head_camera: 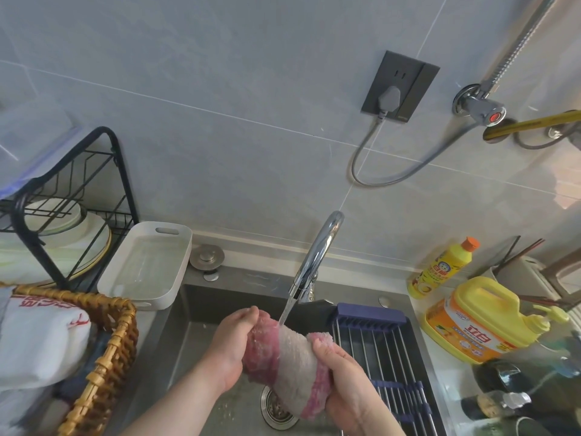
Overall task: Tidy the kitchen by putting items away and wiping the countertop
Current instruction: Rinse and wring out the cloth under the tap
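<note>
A pink and grey cloth [290, 360] is bunched up over the steel sink [195, 313]. My left hand [232, 344] grips its left end, fingers curled over the top. My right hand [342, 377] grips its right and lower end. Water runs from the chrome tap [317, 250] straight onto the cloth's top. The sink drain [276, 407] shows just below the cloth.
A blue-ended wire rack [380, 344] spans the sink's right side. Yellow detergent bottles [443, 265] [484, 319] and dark bottles stand on the right. On the left are a white tray [147, 262], a black dish rack [69, 202] with plates and a wicker basket [110, 341].
</note>
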Available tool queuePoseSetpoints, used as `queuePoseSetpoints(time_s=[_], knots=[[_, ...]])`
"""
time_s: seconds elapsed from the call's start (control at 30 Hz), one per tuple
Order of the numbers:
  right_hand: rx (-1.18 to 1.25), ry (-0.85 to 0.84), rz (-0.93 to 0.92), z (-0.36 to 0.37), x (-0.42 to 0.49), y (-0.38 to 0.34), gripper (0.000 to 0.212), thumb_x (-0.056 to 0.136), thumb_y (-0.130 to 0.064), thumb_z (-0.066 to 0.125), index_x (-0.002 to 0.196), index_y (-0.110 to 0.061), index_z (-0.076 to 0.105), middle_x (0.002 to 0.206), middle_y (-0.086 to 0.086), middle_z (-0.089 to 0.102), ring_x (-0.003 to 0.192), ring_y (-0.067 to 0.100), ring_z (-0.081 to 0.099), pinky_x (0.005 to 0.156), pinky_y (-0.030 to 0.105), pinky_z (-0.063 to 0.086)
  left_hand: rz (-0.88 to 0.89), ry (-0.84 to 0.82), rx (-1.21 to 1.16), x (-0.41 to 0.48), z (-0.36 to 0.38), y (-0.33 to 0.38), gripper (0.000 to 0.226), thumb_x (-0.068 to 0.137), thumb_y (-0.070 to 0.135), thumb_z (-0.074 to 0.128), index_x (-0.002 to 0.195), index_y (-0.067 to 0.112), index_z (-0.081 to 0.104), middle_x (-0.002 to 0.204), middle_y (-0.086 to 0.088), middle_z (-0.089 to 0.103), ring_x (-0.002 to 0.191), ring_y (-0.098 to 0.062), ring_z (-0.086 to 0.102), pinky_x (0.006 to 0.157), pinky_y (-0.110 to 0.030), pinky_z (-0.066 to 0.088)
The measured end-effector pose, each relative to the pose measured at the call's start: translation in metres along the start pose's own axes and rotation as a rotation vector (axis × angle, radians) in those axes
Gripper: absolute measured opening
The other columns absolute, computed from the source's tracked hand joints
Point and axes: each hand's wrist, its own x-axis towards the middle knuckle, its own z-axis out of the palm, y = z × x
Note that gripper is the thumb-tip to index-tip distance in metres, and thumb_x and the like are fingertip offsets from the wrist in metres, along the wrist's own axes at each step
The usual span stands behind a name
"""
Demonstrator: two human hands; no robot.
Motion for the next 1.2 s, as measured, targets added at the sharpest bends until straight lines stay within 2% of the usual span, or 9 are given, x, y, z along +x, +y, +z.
queuePoseSetpoints(time_s=[0.13,0.27,0.37,0.47,0.67,0.83,1.0,1.1,1.2], knots=[[0.041,-0.067,-0.046,0.002,0.004,-0.002,0.019,0.085,0.001,0.056,0.099,0.005,0.068,0.107,0.032,0.068,0.090,0.042,0.069,0.080,0.053,0.057,0.078,0.065,-0.010,0.009,-0.009,-0.004,0.008,0.092,0.007,0.062,0.098,0.010,0.066,0.095,-0.010,0.069,0.088,-0.024,0.064,0.080,-0.039,0.053],[-0.187,-0.019,-0.183,0.016,0.014,0.006,0.028,0.086,0.010,0.055,0.105,-0.004,0.070,0.103,0.028,0.070,0.092,0.041,0.068,0.087,0.056,0.055,-0.040,0.319,0.055,0.010,-0.016,-0.013,0.018,0.092,0.032,0.063,0.085,0.015,0.059,0.084,-0.004,0.058,0.078,-0.021,0.055,0.083,-0.033,0.042],[-0.466,0.004,-0.330,0.032,0.015,0.015,0.030,0.073,-0.008,0.062,0.099,-0.020,0.072,0.084,0.013,0.073,0.071,0.017,0.069,0.068,0.032,0.058,-0.344,-0.034,-0.161,-0.010,-0.009,-0.012,0.051,0.092,0.050,0.052,0.095,0.002,0.070,0.084,-0.021,0.068,0.075,-0.030,0.063,0.074,-0.038,0.051],[-0.569,-0.077,-0.360,0.037,0.008,0.021,0.028,0.071,-0.016,0.060,0.098,-0.016,0.067,0.065,-0.006,0.063,0.056,0.006,0.052,0.054,0.016,0.040,-0.356,-0.203,-0.292,-0.011,-0.004,-0.010,0.056,0.097,0.044,0.041,0.113,-0.002,0.070,0.110,-0.032,0.066,0.093,-0.038,0.064,0.089,-0.048,0.051],[-0.740,-0.150,-0.368,0.025,0.005,0.017,0.026,0.073,-0.008,0.072,0.092,-0.026,0.077,0.087,0.005,0.074,0.082,0.018,0.064,0.082,0.045,0.054,-0.335,-0.101,-0.419,-0.001,-0.007,-0.010,0.036,0.097,0.040,0.051,0.103,0.008,0.067,0.107,-0.024,0.068,0.093,-0.036,0.062,0.077,-0.044,0.053],[-0.788,-0.125,-0.380,0.020,0.007,0.022,0.026,0.072,-0.002,0.072,0.085,-0.023,0.080,0.085,0.005,0.077,0.080,0.013,0.069,0.074,0.029,0.053,-0.292,-0.143,-0.413,-0.006,-0.003,-0.013,0.021,0.096,0.001,0.041,0.099,-0.005,0.061,0.080,-0.022,0.069,0.073,-0.032,0.063,0.070,-0.043,0.051],[-0.436,-0.069,-0.301,0.012,0.011,0.017,0.048,0.047,0.001,0.044,0.085,-0.003,0.074,0.082,0.019,0.071,0.075,0.029,0.064,0.062,0.033,0.053,-0.282,-0.160,-0.543,0.002,-0.010,-0.019,0.054,0.071,-0.007,0.044,0.124,-0.016,0.051,0.099,-0.025,0.062,0.087,-0.033,0.060,0.088,-0.045,0.050],[-0.545,-0.002,-0.361,0.019,0.010,0.021,0.054,0.059,-0.005,0.052,0.106,-0.024,0.073,0.101,0.006,0.074,0.094,0.017,0.069,0.078,0.030,0.055,-0.312,-0.209,-0.602,0.002,-0.011,-0.018,0.066,0.068,-0.007,0.033,0.132,-0.015,0.047,0.121,-0.026,0.059,0.112,-0.038,0.057,0.111,-0.050,0.035],[-0.700,0.004,-0.386,0.028,0.007,0.024,0.052,0.077,-0.004,0.057,0.117,-0.035,0.066,0.123,-0.011,0.060,0.101,-0.008,0.060,0.084,0.017,0.049,-0.324,-0.284,-0.660,-0.003,-0.013,-0.013,0.062,0.070,-0.003,0.032,0.128,-0.009,0.055,0.132,-0.028,0.056,0.127,-0.041,0.051,0.110,-0.054,0.035]])
